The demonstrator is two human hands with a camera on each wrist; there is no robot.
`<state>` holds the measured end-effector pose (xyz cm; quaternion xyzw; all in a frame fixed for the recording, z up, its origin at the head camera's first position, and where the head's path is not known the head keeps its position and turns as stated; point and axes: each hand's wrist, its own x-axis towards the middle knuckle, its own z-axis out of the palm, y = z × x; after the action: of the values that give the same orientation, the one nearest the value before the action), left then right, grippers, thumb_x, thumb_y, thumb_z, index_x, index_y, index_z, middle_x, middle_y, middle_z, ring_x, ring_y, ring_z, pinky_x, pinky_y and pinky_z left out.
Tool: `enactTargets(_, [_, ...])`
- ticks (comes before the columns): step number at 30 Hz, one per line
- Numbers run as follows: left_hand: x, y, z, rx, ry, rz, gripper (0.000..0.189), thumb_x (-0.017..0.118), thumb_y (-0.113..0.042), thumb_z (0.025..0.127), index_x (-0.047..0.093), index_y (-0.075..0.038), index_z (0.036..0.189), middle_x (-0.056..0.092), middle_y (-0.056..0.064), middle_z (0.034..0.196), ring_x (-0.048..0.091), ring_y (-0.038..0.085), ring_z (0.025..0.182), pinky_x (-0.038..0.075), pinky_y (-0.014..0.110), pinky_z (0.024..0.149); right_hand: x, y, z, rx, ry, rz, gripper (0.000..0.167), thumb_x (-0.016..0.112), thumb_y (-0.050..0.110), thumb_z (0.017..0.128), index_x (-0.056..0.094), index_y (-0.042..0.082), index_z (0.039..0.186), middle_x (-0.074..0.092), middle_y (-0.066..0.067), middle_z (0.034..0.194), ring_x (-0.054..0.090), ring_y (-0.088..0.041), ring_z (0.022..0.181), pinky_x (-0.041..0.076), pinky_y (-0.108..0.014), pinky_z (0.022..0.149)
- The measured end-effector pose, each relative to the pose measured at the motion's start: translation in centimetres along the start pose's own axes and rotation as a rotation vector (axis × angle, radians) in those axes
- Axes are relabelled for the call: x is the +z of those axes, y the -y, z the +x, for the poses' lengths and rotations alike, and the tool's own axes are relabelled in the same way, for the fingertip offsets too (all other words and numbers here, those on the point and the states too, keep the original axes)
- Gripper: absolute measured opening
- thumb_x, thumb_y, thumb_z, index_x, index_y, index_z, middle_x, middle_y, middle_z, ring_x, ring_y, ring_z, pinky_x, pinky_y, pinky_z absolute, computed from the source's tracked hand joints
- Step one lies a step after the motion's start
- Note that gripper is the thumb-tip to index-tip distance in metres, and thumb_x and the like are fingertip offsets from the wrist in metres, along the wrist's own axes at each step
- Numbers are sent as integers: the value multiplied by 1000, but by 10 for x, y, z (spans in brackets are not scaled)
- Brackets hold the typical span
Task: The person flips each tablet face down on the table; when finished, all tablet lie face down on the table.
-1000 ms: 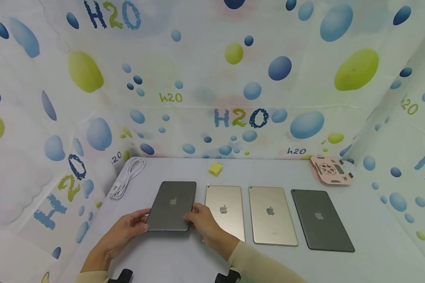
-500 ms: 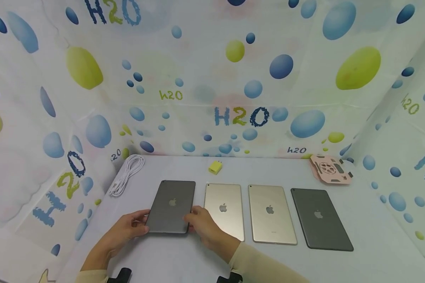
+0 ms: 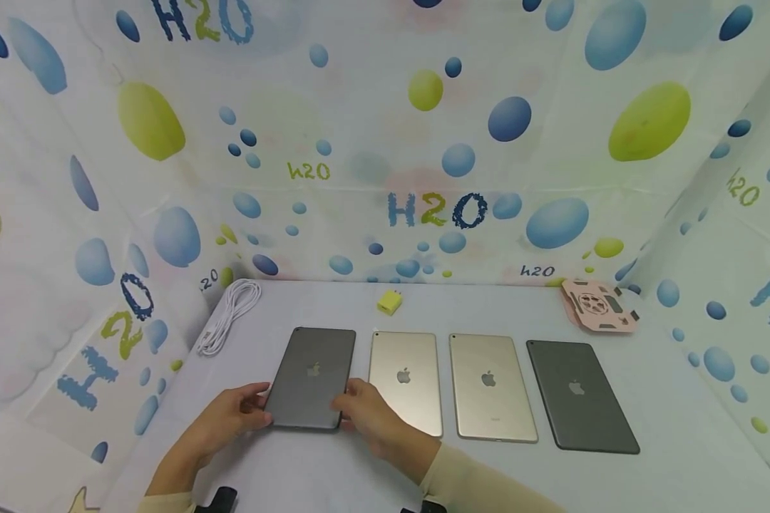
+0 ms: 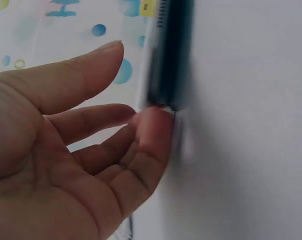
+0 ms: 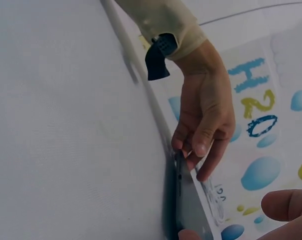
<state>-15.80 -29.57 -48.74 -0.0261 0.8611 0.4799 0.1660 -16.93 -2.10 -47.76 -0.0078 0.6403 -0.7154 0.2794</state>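
Note:
Between my two hands is a dark grey tablet (image 3: 311, 377), its back with the Apple logo facing up. My left hand (image 3: 227, 420) holds its near left corner; in the left wrist view the curled fingers (image 4: 153, 135) meet the tablet's edge (image 4: 171, 55), while the thumb stands apart from it. My right hand (image 3: 375, 420) grips the right edge near the lower corner, thumb side on the back. In the right wrist view the tablet (image 5: 191, 205) appears edge-on, close to the tabletop. The fingers under it are mostly hidden.
To the right lie two gold tablets (image 3: 403, 363) (image 3: 493, 392) and another dark grey tablet (image 3: 580, 399), backs up. Behind are a coiled white cable (image 3: 231, 313), a yellow charger plug (image 3: 389, 302) and a flat pink piece with a round cutout pattern (image 3: 597, 306). A printed curtain encloses the white table.
The near edge of the held tablet has come down and slightly toward me, both hands moving with it. The head view has shifted a little. The other things stay in place.

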Motion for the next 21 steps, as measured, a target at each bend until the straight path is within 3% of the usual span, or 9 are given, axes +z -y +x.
enactTargets(7, [-4, -8, -6, -56, -6, 48, 70, 77, -21, 91, 46, 11, 145, 71, 16, 116, 68, 24, 99, 58, 43, 85, -1, 1, -2, 15, 0, 15, 74, 60, 11, 90, 27, -17, 150, 42, -32, 144, 52, -45, 126, 50, -53, 102])
enactTargets(14, [-4, -1, -8, -69, -8, 9, 68, 73, -24, 95, 45, 13, 144, 72, 15, 114, 70, 24, 99, 59, 43, 86, -8, 0, -5, 10, 13, 22, 75, 61, 13, 91, 26, -15, 152, 36, -36, 150, 48, -50, 131, 49, -55, 103])
enactTargets(17, [-5, 0, -8, -57, -1, 8, 67, 70, -27, 97, 44, 12, 145, 72, 13, 111, 68, 23, 97, 58, 40, 82, -20, 4, -11, -14, 40, 23, 75, 60, 16, 95, 24, -12, 154, 30, -36, 155, 47, -51, 133, 47, -57, 105])
enactTargets(21, [-7, 0, -6, -53, 1, 30, 66, 65, -30, 100, 42, 10, 148, 70, 13, 111, 65, 22, 92, 55, 36, 76, -50, 15, -23, -66, 52, -35, 71, 58, 22, 99, 26, -6, 156, 23, -34, 160, 44, -52, 136, 44, -58, 108])
